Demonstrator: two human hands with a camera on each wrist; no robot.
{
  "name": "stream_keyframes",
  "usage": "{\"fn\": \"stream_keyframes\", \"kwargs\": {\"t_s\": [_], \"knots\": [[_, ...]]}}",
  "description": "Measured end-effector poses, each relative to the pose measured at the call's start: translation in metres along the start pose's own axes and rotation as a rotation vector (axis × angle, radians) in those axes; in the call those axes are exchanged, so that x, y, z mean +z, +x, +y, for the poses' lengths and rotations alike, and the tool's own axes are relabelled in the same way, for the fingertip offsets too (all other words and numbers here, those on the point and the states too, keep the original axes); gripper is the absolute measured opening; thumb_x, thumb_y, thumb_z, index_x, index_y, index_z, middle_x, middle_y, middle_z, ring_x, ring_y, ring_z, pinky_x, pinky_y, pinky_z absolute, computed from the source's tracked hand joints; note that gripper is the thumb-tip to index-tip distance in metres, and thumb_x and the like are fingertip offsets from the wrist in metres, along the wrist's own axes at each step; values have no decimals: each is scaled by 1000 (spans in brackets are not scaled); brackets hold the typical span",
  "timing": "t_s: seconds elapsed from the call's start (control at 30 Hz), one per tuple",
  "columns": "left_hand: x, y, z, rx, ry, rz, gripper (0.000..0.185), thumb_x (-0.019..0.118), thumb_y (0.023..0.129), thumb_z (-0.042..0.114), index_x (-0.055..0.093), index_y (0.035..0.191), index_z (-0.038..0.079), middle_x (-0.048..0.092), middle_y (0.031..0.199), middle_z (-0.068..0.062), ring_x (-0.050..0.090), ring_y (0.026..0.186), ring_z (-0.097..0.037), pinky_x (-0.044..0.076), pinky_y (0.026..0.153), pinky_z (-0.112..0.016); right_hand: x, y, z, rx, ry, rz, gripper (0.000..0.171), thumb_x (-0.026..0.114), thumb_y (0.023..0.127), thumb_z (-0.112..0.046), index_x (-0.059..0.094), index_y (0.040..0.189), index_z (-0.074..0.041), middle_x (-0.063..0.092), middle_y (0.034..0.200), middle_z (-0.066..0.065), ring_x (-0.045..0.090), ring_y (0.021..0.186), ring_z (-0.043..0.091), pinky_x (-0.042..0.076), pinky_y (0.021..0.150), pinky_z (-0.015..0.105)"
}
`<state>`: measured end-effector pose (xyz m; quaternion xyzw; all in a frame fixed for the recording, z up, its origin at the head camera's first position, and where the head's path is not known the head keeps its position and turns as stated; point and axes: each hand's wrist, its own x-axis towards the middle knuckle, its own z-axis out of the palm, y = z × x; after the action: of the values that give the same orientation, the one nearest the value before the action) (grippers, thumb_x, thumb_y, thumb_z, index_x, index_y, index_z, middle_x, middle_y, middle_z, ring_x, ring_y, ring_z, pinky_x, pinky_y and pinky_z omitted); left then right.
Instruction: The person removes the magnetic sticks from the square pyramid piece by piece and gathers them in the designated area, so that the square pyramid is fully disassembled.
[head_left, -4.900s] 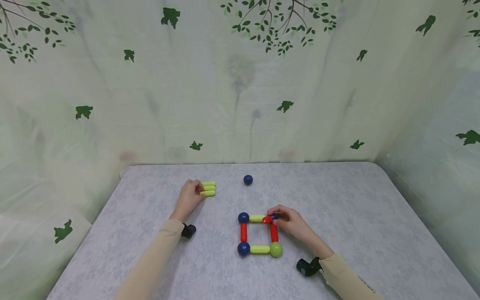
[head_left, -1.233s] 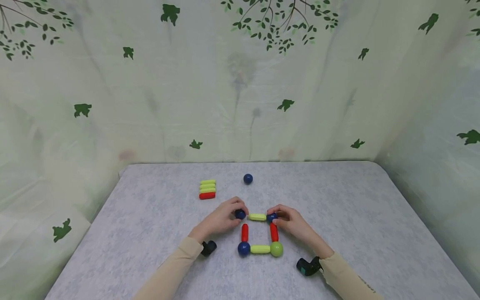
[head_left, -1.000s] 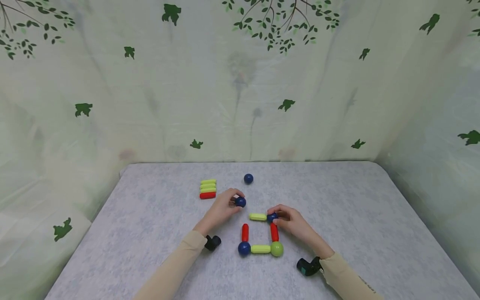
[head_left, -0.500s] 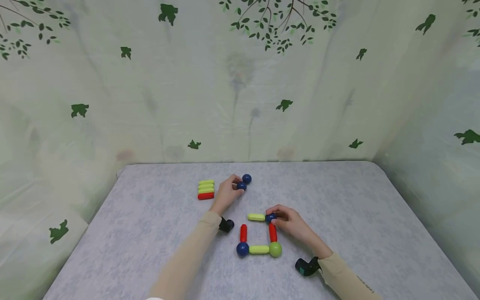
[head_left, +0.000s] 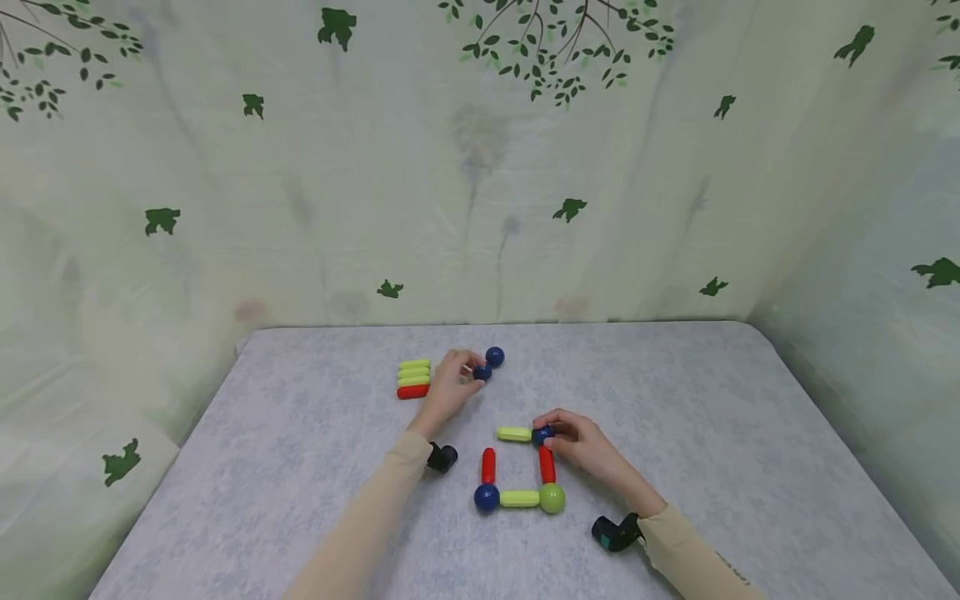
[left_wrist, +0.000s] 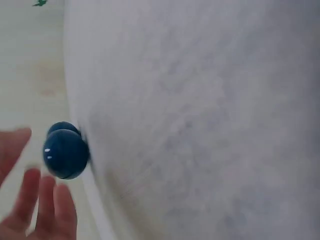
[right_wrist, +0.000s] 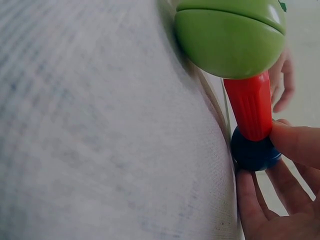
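L hand (head_left: 454,385) open by blue ball (head_left: 482,372), R hand (head_left: 581,440) pinching corner ball (head_left: 542,434)

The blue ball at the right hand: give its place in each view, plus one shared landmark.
Head: blue ball centre, at the frame's far right corner, against the right hand's fingers.
Left wrist: not in it.
Right wrist: low right, below the red rod.
Landmark: red rod, in head view too.
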<state>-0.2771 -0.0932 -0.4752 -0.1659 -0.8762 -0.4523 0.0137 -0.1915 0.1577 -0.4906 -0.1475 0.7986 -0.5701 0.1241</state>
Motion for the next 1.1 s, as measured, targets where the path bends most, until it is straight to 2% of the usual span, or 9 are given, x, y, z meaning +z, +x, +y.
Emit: {"fn": "stream_keyframes", "kwargs": {"t_s": [0.1,0.2,0.23,0.3,0.47,0.67,0.77,0.9,1.1], "knots": [[-4,-13,7,78,-39,-210,19,66,88,1,62,106,2,61,105,-10,58,95,-23,49,86,-36,0,0,-2,-2,-3,-5,25,58,93,-2,61,117,-4,57,124,10,55,111,27,44,95,43],[-1,-26,16,99,-40,-414,19,65,89,3,63,108,5,63,106,-5,59,97,-18,48,87,-32,0,-1,-3,-4,-5,-4,25,58,93,-2,61,118,-3,57,124,11,55,111,28,44,95,44],[1,-30,19,97,-35,-451,19,65,89,4,63,108,6,63,106,-2,59,97,-17,48,86,-32,-1,-1,-3,-3,-1,-5,26,57,93,-2,61,119,-3,57,124,12,55,112,28,44,95,45],[8,-36,24,102,-10,-475,21,66,88,4,63,108,9,63,103,2,58,94,-14,48,84,-29,-1,-1,-3,-4,0,-5,26,57,94,-1,60,119,-2,57,124,12,55,112,30,43,95,47],[21,-43,33,147,105,-413,19,69,85,3,64,100,14,62,93,5,56,85,-12,47,77,-27,-2,-1,-5,-18,6,-14,25,56,93,0,60,118,0,57,123,13,55,111,31,44,95,47],[21,-46,35,168,209,-350,13,69,86,7,66,97,15,60,88,5,56,81,-10,47,71,-23,-1,-1,-2,-36,-10,-11,25,58,93,-2,61,118,-2,59,121,10,56,111,28,46,94,42],[16,-49,34,192,167,-318,13,69,86,6,68,98,13,61,89,5,56,81,-10,49,72,-24,-1,-1,-3,-55,-18,-7,25,58,93,-2,61,117,-2,60,119,10,57,109,27,47,92,41],[6,-55,28,217,46,-285,18,69,85,3,69,100,12,65,94,6,59,88,-11,50,79,-27,-1,-1,-3,-48,-12,-9,24,58,93,-3,62,117,-4,60,121,11,57,110,28,46,93,42],[-18,-62,7,134,32,-123,17,71,83,2,70,97,11,65,95,5,59,89,-15,51,77,-30,0,-1,-2,-21,-8,-9,25,58,93,-2,61,118,-4,58,124,13,55,113,30,45,94,44]]}}
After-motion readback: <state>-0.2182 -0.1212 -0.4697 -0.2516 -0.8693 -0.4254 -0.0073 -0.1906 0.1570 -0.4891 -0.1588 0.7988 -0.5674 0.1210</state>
